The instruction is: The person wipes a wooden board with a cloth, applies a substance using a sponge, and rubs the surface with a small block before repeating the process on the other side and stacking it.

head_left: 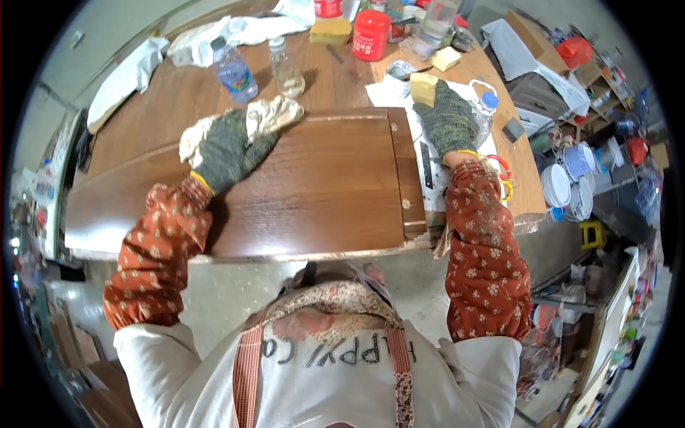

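A glossy brown rectangular wooden panel (321, 192) lies along the near edge of the wooden counter (526, 182), its left part crossed by the person's forearm. The left hand (232, 153), in a dark green knitted glove, grips a crumpled off-white cloth (275, 116) over the panel's far left part; the cloth juts out on both sides, and its middle and the fingertips are hidden. To the right, past the panel, the right hand (451, 121), gloved alike, grasps a yellow block-shaped sponge (424, 90), its near end covered by the fingers. Beside that hand, a clear plastic bottle with a blue cap (489, 101) is partly hidden. Beyond the panel stand a clear labelled plastic bottle (235, 73), a clear jar with a pale lid (287, 71) whose contents are hard to make out, and a red plastic tub (371, 36). Another red container (329, 8) is cut off at the far edge.
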A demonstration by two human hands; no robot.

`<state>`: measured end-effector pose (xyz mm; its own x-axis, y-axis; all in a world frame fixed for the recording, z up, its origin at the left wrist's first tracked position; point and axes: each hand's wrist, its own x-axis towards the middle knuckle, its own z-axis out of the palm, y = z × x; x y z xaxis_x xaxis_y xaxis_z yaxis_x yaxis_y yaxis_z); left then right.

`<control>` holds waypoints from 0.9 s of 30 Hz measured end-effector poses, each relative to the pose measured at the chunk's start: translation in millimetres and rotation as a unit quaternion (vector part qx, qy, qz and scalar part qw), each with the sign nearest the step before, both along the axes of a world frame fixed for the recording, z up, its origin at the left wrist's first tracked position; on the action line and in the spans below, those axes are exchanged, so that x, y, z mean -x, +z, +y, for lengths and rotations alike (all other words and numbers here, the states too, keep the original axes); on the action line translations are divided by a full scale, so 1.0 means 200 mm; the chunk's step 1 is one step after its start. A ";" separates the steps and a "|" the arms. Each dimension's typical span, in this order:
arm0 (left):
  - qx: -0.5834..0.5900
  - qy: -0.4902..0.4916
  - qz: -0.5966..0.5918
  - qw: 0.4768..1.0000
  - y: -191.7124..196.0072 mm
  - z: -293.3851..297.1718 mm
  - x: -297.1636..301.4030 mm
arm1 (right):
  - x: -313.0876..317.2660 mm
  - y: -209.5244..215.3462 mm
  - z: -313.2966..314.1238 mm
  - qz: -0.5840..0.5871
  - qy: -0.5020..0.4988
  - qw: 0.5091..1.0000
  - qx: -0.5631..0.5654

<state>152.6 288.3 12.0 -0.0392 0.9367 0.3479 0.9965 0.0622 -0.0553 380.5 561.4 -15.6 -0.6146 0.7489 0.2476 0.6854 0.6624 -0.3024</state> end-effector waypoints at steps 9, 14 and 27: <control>0.107 0.044 -0.104 0.988 -0.02 0.53 -0.52 | -0.27 0.04 0.10 0.079 0.075 0.991 0.075; 0.034 -0.038 -0.089 0.995 -0.07 0.35 -0.91 | 0.03 0.03 0.06 0.189 0.214 0.958 0.024; -0.267 0.261 -0.004 0.928 -0.18 -0.36 -0.86 | 0.34 -0.05 -0.14 -0.075 0.425 0.899 -0.069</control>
<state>324.5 215.8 -24.6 -0.4443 0.4829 0.7546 0.8226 0.5536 0.1301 311.9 532.9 -25.2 -0.9849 -0.0398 0.1682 -0.0610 0.9906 -0.1228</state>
